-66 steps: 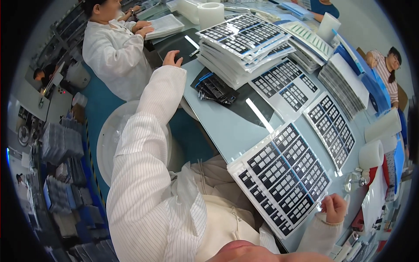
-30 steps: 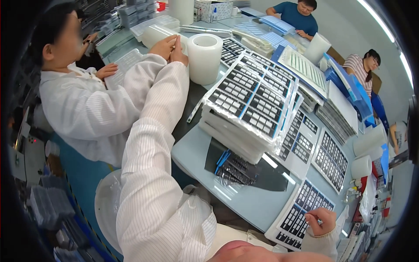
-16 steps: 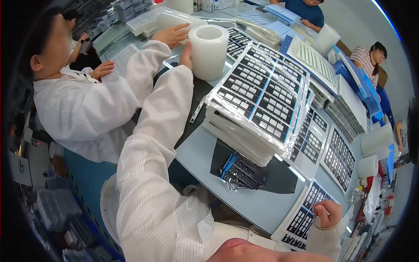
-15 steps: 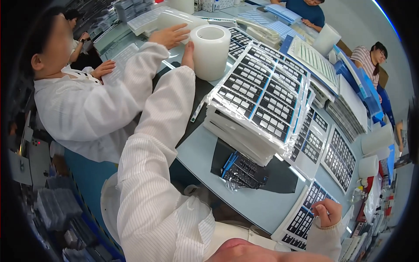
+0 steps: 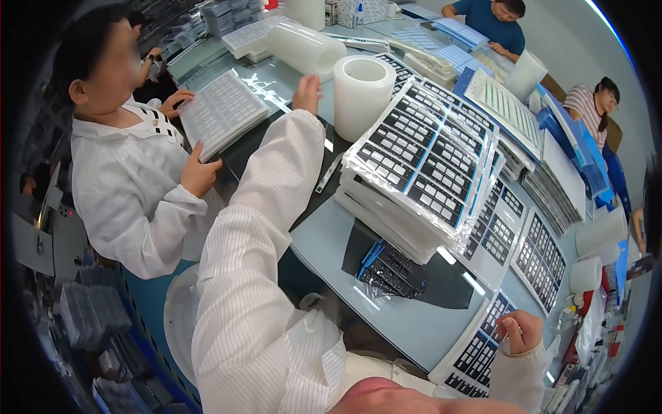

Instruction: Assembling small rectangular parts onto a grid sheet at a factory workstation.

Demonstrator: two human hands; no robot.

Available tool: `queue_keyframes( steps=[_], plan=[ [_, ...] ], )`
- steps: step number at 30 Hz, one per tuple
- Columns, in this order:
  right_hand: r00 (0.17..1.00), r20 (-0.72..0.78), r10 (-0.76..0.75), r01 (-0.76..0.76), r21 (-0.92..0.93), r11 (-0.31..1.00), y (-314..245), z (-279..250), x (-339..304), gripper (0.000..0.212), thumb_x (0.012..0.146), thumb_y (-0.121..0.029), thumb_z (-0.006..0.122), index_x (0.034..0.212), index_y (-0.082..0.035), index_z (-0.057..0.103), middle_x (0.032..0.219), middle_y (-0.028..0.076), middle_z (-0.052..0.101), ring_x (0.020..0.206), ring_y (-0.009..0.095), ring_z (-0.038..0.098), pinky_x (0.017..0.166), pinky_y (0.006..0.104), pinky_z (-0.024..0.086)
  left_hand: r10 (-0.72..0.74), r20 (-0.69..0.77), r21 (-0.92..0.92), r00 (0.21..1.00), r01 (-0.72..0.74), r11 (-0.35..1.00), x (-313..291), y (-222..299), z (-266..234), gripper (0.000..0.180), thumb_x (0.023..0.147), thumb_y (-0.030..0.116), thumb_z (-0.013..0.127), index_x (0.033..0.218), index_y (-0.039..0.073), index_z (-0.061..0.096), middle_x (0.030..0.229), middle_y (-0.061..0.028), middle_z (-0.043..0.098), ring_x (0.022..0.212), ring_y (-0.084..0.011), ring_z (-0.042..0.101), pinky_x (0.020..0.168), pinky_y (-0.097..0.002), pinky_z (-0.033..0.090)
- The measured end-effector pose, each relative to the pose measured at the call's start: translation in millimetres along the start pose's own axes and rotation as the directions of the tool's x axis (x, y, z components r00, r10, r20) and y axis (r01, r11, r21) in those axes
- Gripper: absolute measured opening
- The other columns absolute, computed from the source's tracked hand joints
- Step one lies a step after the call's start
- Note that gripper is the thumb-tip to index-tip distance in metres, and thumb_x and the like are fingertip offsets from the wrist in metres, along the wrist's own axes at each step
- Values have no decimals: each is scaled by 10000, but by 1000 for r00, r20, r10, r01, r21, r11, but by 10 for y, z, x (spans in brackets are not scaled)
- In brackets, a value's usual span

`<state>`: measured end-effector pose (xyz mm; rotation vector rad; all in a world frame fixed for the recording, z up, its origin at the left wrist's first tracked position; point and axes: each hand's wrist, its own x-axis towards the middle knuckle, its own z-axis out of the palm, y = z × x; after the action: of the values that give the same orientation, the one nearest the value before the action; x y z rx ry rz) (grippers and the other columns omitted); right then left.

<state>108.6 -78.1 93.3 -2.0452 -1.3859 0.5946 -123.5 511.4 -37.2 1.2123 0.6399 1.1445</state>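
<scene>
My left hand (image 5: pixel 307 95) is raised just left of an upright roll of translucent film (image 5: pixel 363 100), with a gap between them. Its fingers are smeared, so their pose is unclear, and no held thing shows. Behind it another film roll (image 5: pixel 307 50) lies on its side. My right hand (image 5: pixel 521 332) is curled closed above a black-and-white printed sheet (image 5: pixel 476 355) near the table's front edge; whatever its fingers hold, if anything, is hidden. Between my hands stands a tall stack of printed sheets (image 5: pixel 427 152) under glossy film. Black cut pieces (image 5: pixel 392 270) with blue edges lie before it.
At the left a co-worker holds a stack of pale sheets (image 5: pixel 224 114) in both hands. More printed sheets (image 5: pixel 540 262) lie right of the tall stack. Blue folders (image 5: pixel 576 162) and further film rolls (image 5: pixel 600 231) stand along the right side. Two other people sit across the table.
The co-worker's hand has drawn back from the film rolls and now grips the pale sheets, which are lifted. My left hand stays beside the upright roll, now with a gap. My right hand is unchanged.
</scene>
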Motion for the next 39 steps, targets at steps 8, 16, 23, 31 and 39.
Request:
queue_keyframes(
  steps=[8,16,23,31,39],
  plan=[
    [995,-95,-36,29,-72,997,74,-58,-24,389,897,-251,488,670,35,622,502,74,546,438,130,534,427,242,409,359,-288,569,888,-143,810,699,-186,-201,765,777,278,643,1381,0,265,1418,-216,280,1315,-342,270,1074,-369,242],
    [986,-153,58,-56,18,998,285,-58,-123,425,903,-290,506,659,43,609,526,83,573,426,117,503,418,240,383,440,-119,773,890,-195,603,954,-102,-168,757,784,331,620,1379,9,281,1443,-172,251,1331,-330,232,1093,-370,201],
    [985,-133,105,-101,38,994,290,-76,-74,306,864,-200,535,694,38,627,533,77,571,444,131,524,446,238,408,486,-146,808,862,-180,561,904,-147,-79,764,735,243,668,1368,33,295,1427,-170,273,1313,-329,250,1081,-392,210],
    [985,-161,52,-56,-20,998,282,-18,-4,424,899,-303,509,658,33,607,504,66,544,423,124,512,410,241,379,392,-60,980,918,-21,199,594,-155,-562,628,782,253,610,1333,67,372,1356,-183,358,1244,-272,366,1031,-408,288],
    [983,-174,52,-55,-14,998,175,1,-18,359,878,-227,526,649,39,598,504,74,542,429,131,516,419,246,390,87,-25,979,996,42,-198,504,142,-412,282,854,350,550,1014,155,678,1035,-98,644,1031,-260,581,870,-412,453]
  ],
)
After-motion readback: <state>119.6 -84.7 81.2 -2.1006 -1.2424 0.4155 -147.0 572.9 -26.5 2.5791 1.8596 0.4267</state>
